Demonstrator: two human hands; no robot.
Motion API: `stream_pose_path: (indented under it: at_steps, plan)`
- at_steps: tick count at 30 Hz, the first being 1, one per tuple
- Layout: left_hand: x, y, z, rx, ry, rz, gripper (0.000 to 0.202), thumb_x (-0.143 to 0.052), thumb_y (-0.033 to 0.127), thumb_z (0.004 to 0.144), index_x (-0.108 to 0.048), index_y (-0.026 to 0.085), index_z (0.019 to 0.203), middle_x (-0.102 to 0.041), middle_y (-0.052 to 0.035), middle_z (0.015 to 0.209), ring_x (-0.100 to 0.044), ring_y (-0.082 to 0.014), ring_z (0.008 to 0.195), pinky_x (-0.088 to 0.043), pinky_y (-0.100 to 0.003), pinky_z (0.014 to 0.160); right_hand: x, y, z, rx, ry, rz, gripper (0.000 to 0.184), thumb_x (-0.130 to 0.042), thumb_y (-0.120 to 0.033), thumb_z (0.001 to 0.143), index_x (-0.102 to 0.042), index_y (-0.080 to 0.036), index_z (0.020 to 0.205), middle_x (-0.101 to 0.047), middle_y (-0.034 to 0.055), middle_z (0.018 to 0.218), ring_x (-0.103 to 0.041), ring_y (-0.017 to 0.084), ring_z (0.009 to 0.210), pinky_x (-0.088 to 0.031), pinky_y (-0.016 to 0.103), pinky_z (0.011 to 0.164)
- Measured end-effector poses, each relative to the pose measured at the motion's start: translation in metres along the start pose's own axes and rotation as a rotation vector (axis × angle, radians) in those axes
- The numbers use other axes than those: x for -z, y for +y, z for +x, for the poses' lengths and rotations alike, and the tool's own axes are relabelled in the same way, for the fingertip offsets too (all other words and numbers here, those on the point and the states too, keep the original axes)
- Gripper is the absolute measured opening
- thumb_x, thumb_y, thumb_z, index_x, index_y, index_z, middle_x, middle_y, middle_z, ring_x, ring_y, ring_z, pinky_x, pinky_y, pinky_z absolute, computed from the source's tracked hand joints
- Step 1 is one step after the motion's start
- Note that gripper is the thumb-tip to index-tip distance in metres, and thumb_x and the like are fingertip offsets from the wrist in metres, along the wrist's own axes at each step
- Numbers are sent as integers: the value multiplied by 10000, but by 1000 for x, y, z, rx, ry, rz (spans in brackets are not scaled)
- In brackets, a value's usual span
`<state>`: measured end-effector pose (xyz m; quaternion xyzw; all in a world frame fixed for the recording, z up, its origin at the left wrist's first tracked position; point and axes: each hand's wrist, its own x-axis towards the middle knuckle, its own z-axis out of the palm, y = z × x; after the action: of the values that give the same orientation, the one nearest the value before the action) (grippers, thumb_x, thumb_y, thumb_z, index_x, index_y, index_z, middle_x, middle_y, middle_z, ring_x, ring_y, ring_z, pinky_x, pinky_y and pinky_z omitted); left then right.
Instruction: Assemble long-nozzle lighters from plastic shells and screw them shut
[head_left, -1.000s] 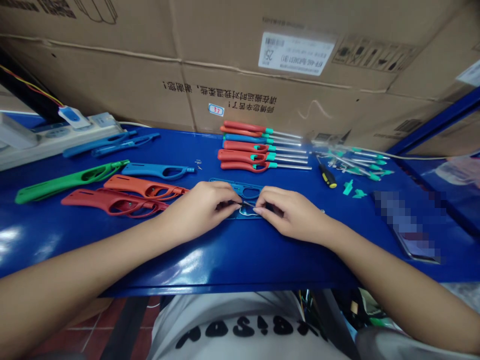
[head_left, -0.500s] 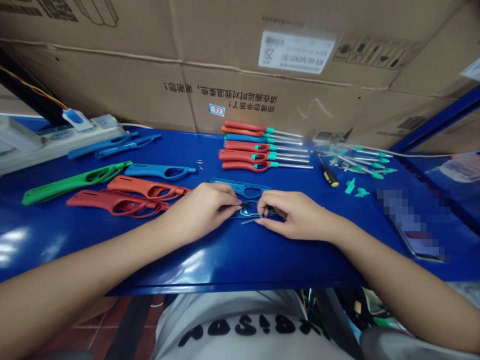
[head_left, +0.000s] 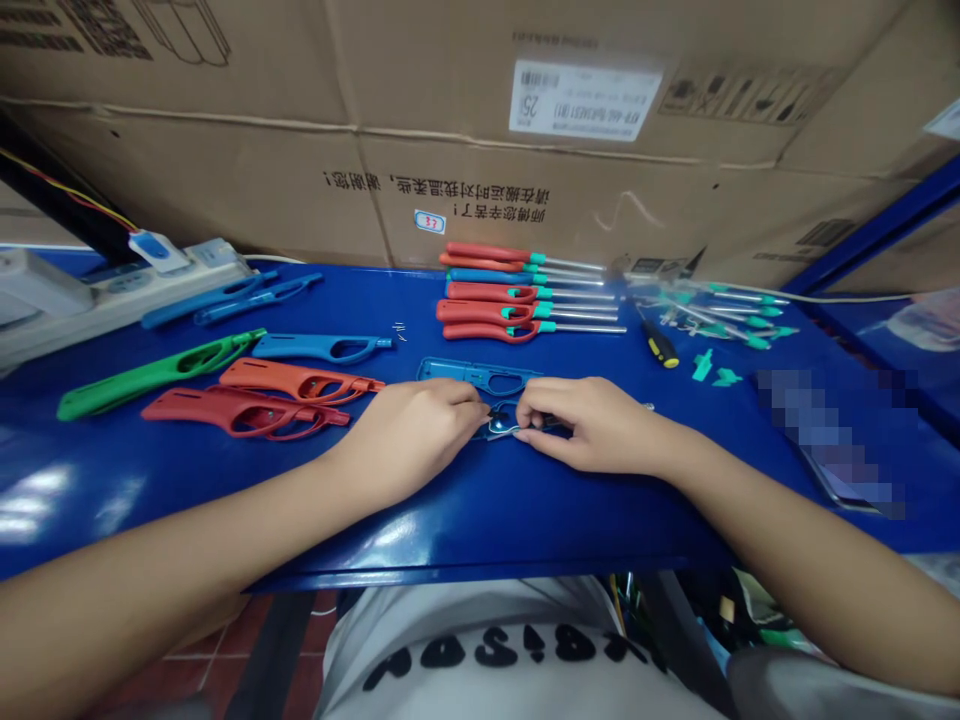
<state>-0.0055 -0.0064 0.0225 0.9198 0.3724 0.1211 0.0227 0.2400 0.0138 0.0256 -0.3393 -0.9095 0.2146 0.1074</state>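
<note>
A blue lighter shell half (head_left: 481,433) lies on the table between my two hands, mostly covered by fingers. Inside it show a small black part (head_left: 497,413) and a thin white wire. My left hand (head_left: 420,430) is closed at the shell's left end, its fingertips beside the black part. My right hand (head_left: 592,425) pinches a thin clear tube (head_left: 501,435) against the right side of the shell; its curled fingers hide what lies beneath. Just behind, a second blue shell half (head_left: 457,373) rests with its inside up.
Green (head_left: 161,378), orange (head_left: 292,380), red (head_left: 240,410) and blue lighter shells lie left. Several lighters with metal rods (head_left: 495,312) line the back. Right are a screwdriver (head_left: 660,343), loose rods (head_left: 712,315), green pieces (head_left: 703,365) and a phone (head_left: 832,440). A cardboard box (head_left: 450,150) stands behind.
The thin tube by my right fingertips has moved up from the table in front to the shell. My left hand has turned slightly, covering more of the shell. The view has shifted a little.
</note>
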Motion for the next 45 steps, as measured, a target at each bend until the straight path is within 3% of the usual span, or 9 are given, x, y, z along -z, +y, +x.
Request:
stream_pose_path:
  at_steps: [8, 11, 14, 17, 22, 30, 35, 45]
  plan:
    - [11, 15, -3, 3, -118, 161, 263, -508, 207, 1011, -730, 126, 1125, -699, -114, 1032, -681, -276, 938, -593, -417, 784, 0, -1, 1, -3, -4, 6, 53, -612, -263, 936, -622, -211, 929, -666, -4, 911, -582, 126, 771, -361, 252, 656]
    - [11, 13, -8, -17, -122, 136, 345, -528, 268, 1007, -673, 91, 1265, -653, -153, 1075, -637, -311, 1002, -580, -478, 847, 2, 1, -1, 41, -8, 18, 93, -621, -293, 941, -624, -204, 915, -658, 7, 916, -580, 130, 777, -368, 253, 661]
    - [8, 6, -11, -32, -109, 111, 411, -505, 204, 1002, -591, 97, 1389, -620, -178, 1142, -589, -334, 1078, -560, -510, 888, 5, 2, -2, 97, -24, 51, 203, -603, -382, 968, -630, -199, 885, -649, 18, 911, -586, 136, 782, -380, 255, 668]
    - [3, -2, -8, -12, -117, -17, 409, -487, 133, 991, -602, 134, 1383, -626, -160, 1145, -604, -293, 1061, -563, -459, 895, 6, 3, -2, 100, -8, 84, 241, -561, -398, 999, -641, -198, 892, -661, 25, 911, -596, 142, 788, -394, 258, 682]
    - [-2, -11, -1, 40, -65, -174, 393, -597, 178, 963, -620, 113, 1350, -664, -140, 1108, -634, -278, 1062, -548, -438, 954, 3, 5, 1, 59, 64, 82, 353, -436, -364, 1056, -625, -176, 825, -640, 26, 797, -577, 137, 725, -393, 264, 688]
    - [-1, -3, -1, -69, -105, -88, 310, -507, 176, 1006, -672, 113, 1262, -649, -138, 1122, -629, -264, 1023, -550, -401, 910, -3, 10, 2, -22, 98, -16, 89, -607, -237, 954, -676, -182, 938, -652, 3, 781, -564, 118, 674, -365, 244, 638]
    - [-2, 0, -1, -96, -154, 47, 337, -444, 170, 1024, -648, 96, 1282, -640, -143, 1129, -614, -278, 1054, -543, -416, 917, -4, 9, 3, -35, 88, -63, 84, -615, -238, 947, -667, -174, 931, -652, 28, 845, -551, 122, 690, -366, 245, 640]
    - [-5, -5, -1, -72, -32, -82, 355, -474, 174, 1011, -608, 114, 1335, -673, -136, 1083, -657, -249, 980, -581, -387, 864, -12, 10, 5, -45, 141, -32, 106, -590, -185, 945, -676, -164, 886, -689, 57, 891, -601, 152, 758, -409, 260, 693]
